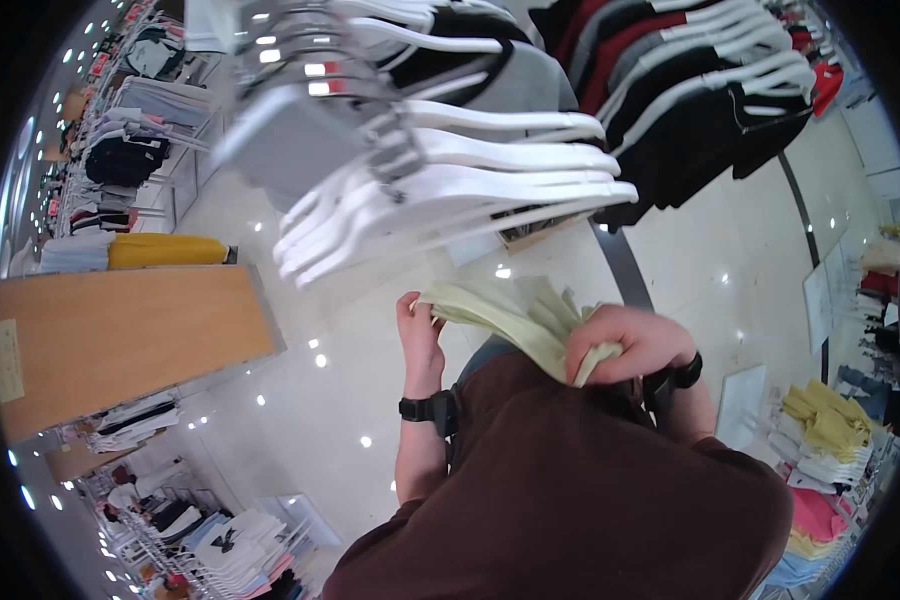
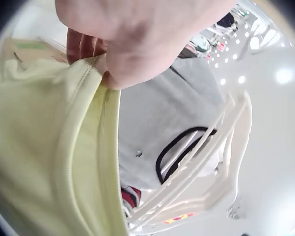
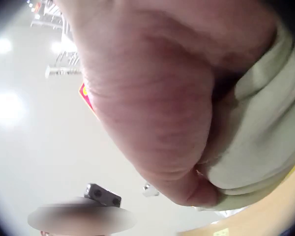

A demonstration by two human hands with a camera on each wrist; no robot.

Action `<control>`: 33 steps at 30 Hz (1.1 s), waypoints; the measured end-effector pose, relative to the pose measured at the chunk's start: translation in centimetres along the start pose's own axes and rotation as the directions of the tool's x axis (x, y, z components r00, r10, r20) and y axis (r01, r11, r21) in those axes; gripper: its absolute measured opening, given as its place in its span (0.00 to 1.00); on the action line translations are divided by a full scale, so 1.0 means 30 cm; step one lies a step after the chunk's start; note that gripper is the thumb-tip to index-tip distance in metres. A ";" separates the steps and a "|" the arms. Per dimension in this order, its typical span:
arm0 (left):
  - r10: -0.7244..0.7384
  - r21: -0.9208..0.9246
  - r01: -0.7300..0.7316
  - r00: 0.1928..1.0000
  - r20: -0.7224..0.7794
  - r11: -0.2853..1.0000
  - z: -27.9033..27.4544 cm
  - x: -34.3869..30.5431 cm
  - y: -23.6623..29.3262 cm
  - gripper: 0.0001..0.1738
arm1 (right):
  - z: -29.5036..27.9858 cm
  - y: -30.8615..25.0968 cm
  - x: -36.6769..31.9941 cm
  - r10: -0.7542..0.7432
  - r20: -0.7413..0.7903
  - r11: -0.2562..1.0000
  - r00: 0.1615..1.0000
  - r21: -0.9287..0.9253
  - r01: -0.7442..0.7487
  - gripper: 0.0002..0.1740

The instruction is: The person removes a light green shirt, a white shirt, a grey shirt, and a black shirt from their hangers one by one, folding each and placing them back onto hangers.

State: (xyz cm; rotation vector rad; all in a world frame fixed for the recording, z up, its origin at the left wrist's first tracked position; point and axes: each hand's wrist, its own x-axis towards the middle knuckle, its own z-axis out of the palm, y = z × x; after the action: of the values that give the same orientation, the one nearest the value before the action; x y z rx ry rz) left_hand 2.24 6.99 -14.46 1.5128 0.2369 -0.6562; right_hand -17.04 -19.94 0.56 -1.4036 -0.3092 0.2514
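A pale yellow-green garment (image 1: 510, 318) is stretched between both hands in front of the person's waist. My left hand (image 1: 419, 328) pinches one edge of it between thumb and fingers; in the left wrist view a stitched, ribbed band of the garment (image 2: 73, 132) hangs from that pinch. My right hand (image 1: 630, 340) grips the other end, with cloth bunched in the fingers. Seen close up in the right wrist view, the thumb of the right hand (image 3: 152, 98) presses over folds of the cloth (image 3: 260, 132).
White hangers (image 1: 460, 190) hang on a rack just ahead, above the hands. Dark and grey garments (image 1: 710, 110) hang further right. A wooden tabletop (image 1: 130, 330) stands to the left, with a yellow folded cloth (image 1: 165, 250) at its far end. More clothes racks line both sides.
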 end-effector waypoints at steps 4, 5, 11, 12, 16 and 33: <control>-0.026 -0.247 0.026 1.000 0.002 0.969 -0.075 0.034 0.099 0.21 | 0.042 -0.091 0.130 0.147 0.160 0.955 0.976 -0.279 -0.098 0.12; -0.003 -0.287 0.006 1.000 0.010 0.958 -0.088 0.038 0.122 0.20 | 0.046 -0.125 0.149 0.156 0.168 0.946 0.973 -0.310 -0.099 0.12; 0.211 -0.280 -0.185 0.975 0.066 0.942 -0.103 0.000 0.199 0.16 | -0.051 -0.258 0.146 -0.438 -0.228 0.866 0.870 -0.365 0.341 0.15; 0.290 -0.169 -0.271 0.952 0.102 0.948 -0.108 -0.004 0.192 0.15 | -0.055 -0.283 0.165 -0.527 -0.365 0.848 0.767 -0.286 0.447 0.14; 0.276 -0.088 -0.262 0.894 0.353 0.961 -0.094 -0.033 0.162 0.16 | -0.138 -0.338 0.283 -0.555 -0.666 0.825 0.498 -0.516 0.230 0.11; 0.204 -0.244 -0.153 0.959 0.198 0.958 -0.090 0.009 0.281 0.17 | -0.251 -0.445 0.437 -0.291 -0.543 0.680 0.788 -0.696 -0.229 0.12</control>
State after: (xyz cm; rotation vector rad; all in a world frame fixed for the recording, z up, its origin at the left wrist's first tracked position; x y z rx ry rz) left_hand 7.63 8.92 -7.71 1.2141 0.0024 -0.6235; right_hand -2.24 -24.29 13.55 -2.2001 0.1602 -0.4492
